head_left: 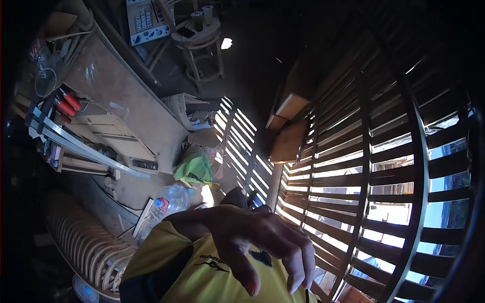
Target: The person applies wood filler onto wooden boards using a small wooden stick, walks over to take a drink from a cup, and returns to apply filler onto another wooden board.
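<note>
My left hand [262, 237] is raised in front of my chest, its arm coming from the left sleeve. Its fingers are bent and apart from the thumb, pointing back toward me, and nothing shows between them. Behind it is the yellow shirt [202, 283] that I wear, with a dark logo on it. A thin dark strip, perhaps a cord, hangs just below the fingertips; whether they touch it I cannot tell. My right hand is out of view.
A slatted wall [364, 202] rises on the right, with light coming through. On the left stands a wooden cabinet [131, 101] with red-handled tools [65, 103] beside it. A plastic bottle [174, 199] and a green bag [194, 169] lie on the floor. A stool [207, 35] with cups stands farther off.
</note>
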Demonstrator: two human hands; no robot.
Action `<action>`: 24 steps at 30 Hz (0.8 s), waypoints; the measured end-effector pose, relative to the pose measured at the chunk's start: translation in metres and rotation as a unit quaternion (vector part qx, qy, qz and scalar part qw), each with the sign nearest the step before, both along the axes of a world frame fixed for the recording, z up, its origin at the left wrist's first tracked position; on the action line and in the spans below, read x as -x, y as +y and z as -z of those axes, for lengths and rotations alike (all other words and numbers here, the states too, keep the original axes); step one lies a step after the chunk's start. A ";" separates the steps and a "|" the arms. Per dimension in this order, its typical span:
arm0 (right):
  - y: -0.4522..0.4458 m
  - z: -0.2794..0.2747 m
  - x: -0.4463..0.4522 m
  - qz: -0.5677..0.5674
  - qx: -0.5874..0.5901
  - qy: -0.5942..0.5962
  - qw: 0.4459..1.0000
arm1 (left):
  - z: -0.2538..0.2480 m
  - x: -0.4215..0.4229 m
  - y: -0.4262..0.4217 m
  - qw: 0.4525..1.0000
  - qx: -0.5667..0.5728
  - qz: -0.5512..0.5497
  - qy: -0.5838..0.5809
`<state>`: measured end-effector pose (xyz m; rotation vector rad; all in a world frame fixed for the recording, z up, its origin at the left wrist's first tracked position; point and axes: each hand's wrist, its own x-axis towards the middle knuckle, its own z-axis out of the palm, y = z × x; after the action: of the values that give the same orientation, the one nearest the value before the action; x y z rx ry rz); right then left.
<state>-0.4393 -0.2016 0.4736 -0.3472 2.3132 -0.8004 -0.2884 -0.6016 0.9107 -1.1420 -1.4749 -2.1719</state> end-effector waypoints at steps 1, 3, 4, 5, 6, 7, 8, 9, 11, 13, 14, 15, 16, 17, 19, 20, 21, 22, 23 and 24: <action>-0.021 -0.005 0.020 -0.019 0.008 0.008 1.000 | -0.013 0.005 -0.009 1.000 0.001 -0.019 0.024; -0.052 0.031 0.069 0.027 0.013 -0.009 1.000 | -0.023 0.019 -0.021 0.992 -0.024 -0.072 0.101; -0.078 0.021 0.090 -0.007 0.029 0.027 0.999 | -0.030 0.028 -0.028 0.986 -0.077 -0.092 0.112; -0.115 0.006 0.110 -0.041 0.048 0.063 0.996 | -0.037 0.037 -0.036 0.977 -0.128 -0.114 0.125; -0.150 -0.010 0.123 0.000 0.032 0.011 0.999 | -0.032 0.043 -0.051 0.979 -0.100 -0.122 0.132; -0.181 -0.023 0.138 -0.030 0.020 0.029 0.999 | -0.025 0.050 -0.069 0.980 -0.072 -0.127 0.138; -0.209 -0.028 0.152 -0.035 0.033 0.027 0.999 | -0.015 0.058 -0.090 0.980 -0.044 -0.131 0.144; -0.240 -0.031 0.161 -0.039 0.046 0.025 0.998 | -0.004 0.066 -0.114 0.979 -0.015 -0.134 0.150; -0.287 -0.022 0.176 -0.071 0.114 0.049 0.990 | 0.027 0.083 -0.170 0.985 -0.012 -0.139 0.102; -0.341 -0.014 0.189 -0.004 0.138 0.019 0.990 | 0.049 0.092 -0.262 0.946 0.064 -0.317 -0.012; -0.371 -0.007 0.196 0.029 0.153 0.005 0.988 | 0.083 0.106 -0.319 0.891 0.082 -0.440 -0.073; -0.399 -0.001 0.202 0.062 0.165 -0.009 0.984 | 0.100 0.113 -0.386 0.791 0.140 -0.574 -0.158; -0.424 0.004 0.208 0.095 0.175 -0.023 0.980 | 0.123 0.130 -0.453 0.747 0.063 -0.631 -0.200; -0.445 0.008 0.212 0.083 0.170 0.015 0.982 | 0.163 0.151 -0.535 0.695 -0.002 -0.680 -0.233; -0.471 0.008 0.213 0.041 0.142 0.110 0.983 | 0.202 0.173 -0.686 0.531 0.114 -0.791 -0.283; -0.476 0.004 0.209 0.012 0.119 0.168 0.978 | 0.232 0.185 -0.761 0.455 0.184 -0.826 -0.277; -0.488 -0.004 0.214 0.003 0.108 0.197 0.974 | 0.251 0.197 -0.828 0.395 0.206 -0.838 -0.314; -0.494 -0.029 0.215 0.021 -0.007 0.091 0.996 | 0.263 0.207 -0.890 0.333 0.229 -0.847 -0.344; -0.496 -0.026 0.214 0.030 -0.010 0.092 0.995 | 0.271 0.218 -0.944 0.308 0.237 -0.850 -0.355; -0.470 -0.008 0.209 0.021 -0.026 0.127 0.991 | 0.278 0.225 -0.990 0.283 0.245 -0.851 -0.368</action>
<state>-0.6478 -0.6714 0.4815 -0.3970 2.5810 -0.7508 -0.5130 -1.5918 0.6325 1.4328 -1.8146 -0.2902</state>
